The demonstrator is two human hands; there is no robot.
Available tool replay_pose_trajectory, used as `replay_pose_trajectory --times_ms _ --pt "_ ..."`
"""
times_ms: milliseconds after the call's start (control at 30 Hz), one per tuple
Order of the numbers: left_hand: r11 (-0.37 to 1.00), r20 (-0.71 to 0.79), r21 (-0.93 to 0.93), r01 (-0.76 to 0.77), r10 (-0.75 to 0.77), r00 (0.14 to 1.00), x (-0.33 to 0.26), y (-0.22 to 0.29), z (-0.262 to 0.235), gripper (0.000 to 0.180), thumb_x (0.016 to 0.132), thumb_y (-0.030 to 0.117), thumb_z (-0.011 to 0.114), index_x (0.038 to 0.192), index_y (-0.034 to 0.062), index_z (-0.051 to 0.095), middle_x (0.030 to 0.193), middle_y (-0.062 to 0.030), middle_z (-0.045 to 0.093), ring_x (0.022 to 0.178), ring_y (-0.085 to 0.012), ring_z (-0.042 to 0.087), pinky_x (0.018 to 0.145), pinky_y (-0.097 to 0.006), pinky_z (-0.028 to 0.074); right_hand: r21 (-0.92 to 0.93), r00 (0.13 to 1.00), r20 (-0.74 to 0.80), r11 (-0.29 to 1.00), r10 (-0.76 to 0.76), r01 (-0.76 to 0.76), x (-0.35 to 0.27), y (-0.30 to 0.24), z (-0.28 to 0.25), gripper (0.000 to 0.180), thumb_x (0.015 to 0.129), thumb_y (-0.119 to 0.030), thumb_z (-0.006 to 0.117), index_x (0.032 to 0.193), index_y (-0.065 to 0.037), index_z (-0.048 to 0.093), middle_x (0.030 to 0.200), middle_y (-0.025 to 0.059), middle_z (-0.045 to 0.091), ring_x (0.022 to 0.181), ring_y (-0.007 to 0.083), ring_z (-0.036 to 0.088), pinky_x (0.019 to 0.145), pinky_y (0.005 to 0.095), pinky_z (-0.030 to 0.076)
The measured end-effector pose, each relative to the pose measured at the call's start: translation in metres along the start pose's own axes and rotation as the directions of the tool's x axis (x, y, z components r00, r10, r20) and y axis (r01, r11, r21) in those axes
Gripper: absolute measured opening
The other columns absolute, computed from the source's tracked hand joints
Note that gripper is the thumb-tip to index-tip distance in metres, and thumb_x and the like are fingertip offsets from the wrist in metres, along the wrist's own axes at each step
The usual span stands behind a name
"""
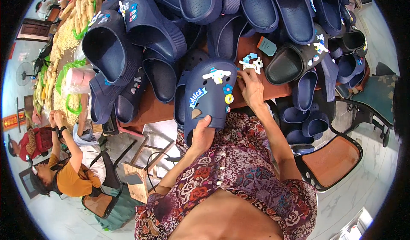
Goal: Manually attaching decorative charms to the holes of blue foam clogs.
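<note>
My left hand (202, 134) is closed around the toe end of a navy foam clog (208, 95), thumb on top. The clog carries a white long-eared character charm (216, 75), a blue name-ribbon charm (197, 98), a blue flower charm (227, 89), a yellow round charm (229, 99) and a brown half-round charm (196, 113). To its right, my right hand (253, 89) reaches down to the table with bent fingertips close together beside the clog; what they hold, if anything, is too small to make out. Just beyond them lie loose blue and white charms (252, 63).
Many navy clogs (156, 30) crowd the brown-covered table (147, 111). A black clog (285, 65) and a grey-blue tag (267, 46) lie right of the charms. An orange-seated chair (331, 161) stands at right. At left, a person (74, 176) works at a corn-covered table (60, 60).
</note>
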State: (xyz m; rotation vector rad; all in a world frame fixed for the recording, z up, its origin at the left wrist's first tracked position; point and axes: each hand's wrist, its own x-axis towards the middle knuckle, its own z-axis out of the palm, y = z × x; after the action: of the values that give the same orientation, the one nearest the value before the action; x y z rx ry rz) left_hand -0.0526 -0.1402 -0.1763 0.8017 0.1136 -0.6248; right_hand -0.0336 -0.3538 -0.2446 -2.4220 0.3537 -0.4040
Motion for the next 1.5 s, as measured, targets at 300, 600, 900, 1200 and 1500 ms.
replay_pose_trajectory --times_ms 300,600,900,1200,1500 --pt "1.0 0.042 -0.019 0.014 -0.013 0.999 0.001 0.004 0.001 0.053 0.09 0.019 0.058 0.136 0.0001 0.038 0.132 -0.014 0.051 0.123 -0.0263 0.051 0.106 -0.042 0.037 -0.003 0.999 0.054 1.0 0.008 -0.008 -0.004 0.003 -0.003 0.028 0.078 0.0 0.063 0.105 -0.006 0.06 0.103 0.0119 0.057 0.093 0.035 0.06 0.077 0.0436 0.049" --pt "0.999 -0.072 0.019 0.051 -0.05 0.996 -0.002 -0.001 0.002 0.05 0.091 0.017 0.058 0.135 0.0007 0.039 0.131 -0.0118 0.051 0.122 -0.0232 0.05 0.105 -0.04 0.037 0.078 0.999 -0.04 0.996 -0.037 0.04 -0.009 0.004 -0.005 0.027 0.081 0.001 0.063 0.108 -0.003 0.061 0.1 0.0128 0.056 0.085 0.0308 0.062 0.075 0.0389 0.051" --pt "0.992 -0.112 0.118 0.036 -0.022 0.993 -0.003 -0.009 0.0 0.047 0.092 0.016 0.059 0.133 0.0027 0.042 0.126 -0.0079 0.053 0.117 -0.0175 0.051 0.103 -0.034 0.038 0.573 0.983 -0.173 0.818 0.067 0.045 -0.015 -0.054 -0.048 0.023 0.084 0.003 0.066 0.107 0.0 0.065 0.101 0.0058 0.057 0.081 0.0095 0.058 0.073 0.022 0.049" --pt "0.964 -0.159 0.255 0.072 -0.032 0.987 -0.006 -0.012 0.006 0.039 0.092 0.02 0.062 0.125 0.0012 0.052 0.12 -0.006 0.055 0.109 -0.0137 0.051 0.095 -0.029 0.04 0.304 0.988 -0.153 0.949 -0.031 0.077 -0.016 -0.06 -0.048 0.027 0.082 -0.001 0.07 0.108 -0.006 0.068 0.098 0.0083 0.061 0.08 0.0182 0.063 0.068 0.0299 0.051" --pt "0.947 -0.159 0.312 0.08 -0.031 0.987 -0.005 -0.014 0.006 0.041 0.093 0.022 0.062 0.126 -0.0003 0.052 0.122 -0.0061 0.055 0.11 -0.0133 0.051 0.096 -0.029 0.041 0.436 0.996 -0.075 0.9 0.052 -0.015 -0.019 -0.048 -0.042 0.023 0.085 -0.001 0.068 0.107 -0.005 0.069 0.097 0.005 0.062 0.082 0.0133 0.062 0.067 0.0265 0.05"
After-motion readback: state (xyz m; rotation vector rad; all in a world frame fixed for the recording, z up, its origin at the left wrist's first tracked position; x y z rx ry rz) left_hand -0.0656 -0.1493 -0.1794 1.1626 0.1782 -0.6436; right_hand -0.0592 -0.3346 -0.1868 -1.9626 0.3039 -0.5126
